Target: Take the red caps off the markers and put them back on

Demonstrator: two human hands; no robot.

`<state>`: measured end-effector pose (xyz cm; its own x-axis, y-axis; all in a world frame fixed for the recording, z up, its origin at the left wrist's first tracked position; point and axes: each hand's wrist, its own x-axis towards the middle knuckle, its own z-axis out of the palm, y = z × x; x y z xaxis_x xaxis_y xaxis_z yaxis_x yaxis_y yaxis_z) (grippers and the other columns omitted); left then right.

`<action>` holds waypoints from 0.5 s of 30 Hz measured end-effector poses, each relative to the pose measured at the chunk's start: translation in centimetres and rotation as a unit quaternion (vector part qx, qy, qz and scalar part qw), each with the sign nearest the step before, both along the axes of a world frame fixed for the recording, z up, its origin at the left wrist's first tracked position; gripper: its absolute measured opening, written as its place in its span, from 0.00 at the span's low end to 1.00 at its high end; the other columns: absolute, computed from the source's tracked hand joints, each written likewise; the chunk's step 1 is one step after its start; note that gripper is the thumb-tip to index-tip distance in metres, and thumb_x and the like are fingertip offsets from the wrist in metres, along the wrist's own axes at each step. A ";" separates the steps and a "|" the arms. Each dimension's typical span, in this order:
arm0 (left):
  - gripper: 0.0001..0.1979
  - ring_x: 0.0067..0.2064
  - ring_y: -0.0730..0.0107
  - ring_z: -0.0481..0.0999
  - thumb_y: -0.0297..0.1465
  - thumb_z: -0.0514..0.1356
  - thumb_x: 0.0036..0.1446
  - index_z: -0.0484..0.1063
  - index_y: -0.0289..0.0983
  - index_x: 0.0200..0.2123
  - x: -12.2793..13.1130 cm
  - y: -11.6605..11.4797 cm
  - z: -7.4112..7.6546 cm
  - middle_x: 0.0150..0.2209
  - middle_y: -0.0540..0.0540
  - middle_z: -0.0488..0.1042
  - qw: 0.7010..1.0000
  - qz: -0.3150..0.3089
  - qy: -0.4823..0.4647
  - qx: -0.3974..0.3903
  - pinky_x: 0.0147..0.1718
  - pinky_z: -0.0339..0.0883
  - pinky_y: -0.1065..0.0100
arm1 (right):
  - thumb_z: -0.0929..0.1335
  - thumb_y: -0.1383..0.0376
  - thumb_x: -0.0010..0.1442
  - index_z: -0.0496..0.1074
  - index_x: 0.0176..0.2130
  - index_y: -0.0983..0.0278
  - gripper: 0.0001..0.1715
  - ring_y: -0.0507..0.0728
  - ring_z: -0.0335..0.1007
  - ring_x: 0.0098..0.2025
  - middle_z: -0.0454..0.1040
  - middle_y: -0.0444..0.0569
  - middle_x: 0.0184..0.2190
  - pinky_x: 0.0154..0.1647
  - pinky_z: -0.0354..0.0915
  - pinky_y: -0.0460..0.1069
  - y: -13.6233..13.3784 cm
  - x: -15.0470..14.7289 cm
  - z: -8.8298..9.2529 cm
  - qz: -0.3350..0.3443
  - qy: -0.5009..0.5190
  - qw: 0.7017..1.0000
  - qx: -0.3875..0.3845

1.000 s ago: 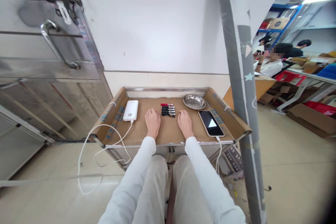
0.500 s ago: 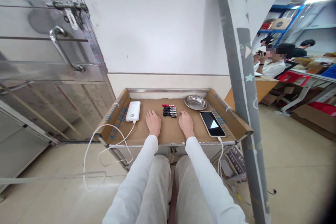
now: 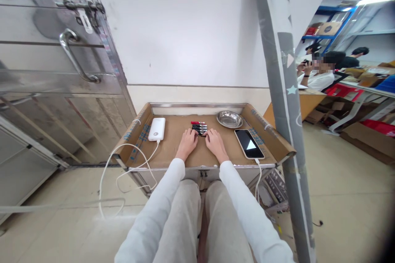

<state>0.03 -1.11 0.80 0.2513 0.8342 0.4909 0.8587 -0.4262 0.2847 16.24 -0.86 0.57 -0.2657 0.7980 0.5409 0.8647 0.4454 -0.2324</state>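
Several black markers (image 3: pixel 199 128) lie side by side across the middle of the cardboard-covered table (image 3: pixel 166 152). A red marker (image 3: pixel 197 123) lies at their far edge. My left hand (image 3: pixel 187 143) is at the left end of the nearest black marker, fingers bent together. At that marker's right end is my right hand (image 3: pixel 214 143), its fingers also drawn in. The fingertips partly hide the nearest marker, and both hands appear to pinch its ends; it lies low, at the row's near side.
A white power bank (image 3: pixel 156 129) with a cable lies left. Right of the markers are a round metal dish (image 3: pixel 230 119) and a plugged-in phone (image 3: pixel 249 144). A wrapped grey pole (image 3: pixel 285 90) leans beside the table. People sit at the far right.
Both hands have moved inward and forward to the row's near side, and their fingers have closed at the ends of the nearest black marker.
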 end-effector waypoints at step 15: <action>0.05 0.39 0.68 0.71 0.29 0.55 0.59 0.71 0.39 0.36 -0.1 0.4 -0.1 0.36 0.47 0.67 0.995 -0.036 -0.078 -0.054 0.41 0.66 0.66 | 0.62 0.67 0.61 0.68 0.36 0.65 0.06 0.58 0.62 0.41 0.70 0.51 0.36 0.45 0.58 0.51 0.4 0.3 -0.8 -0.008 0.019 1.000 -0.006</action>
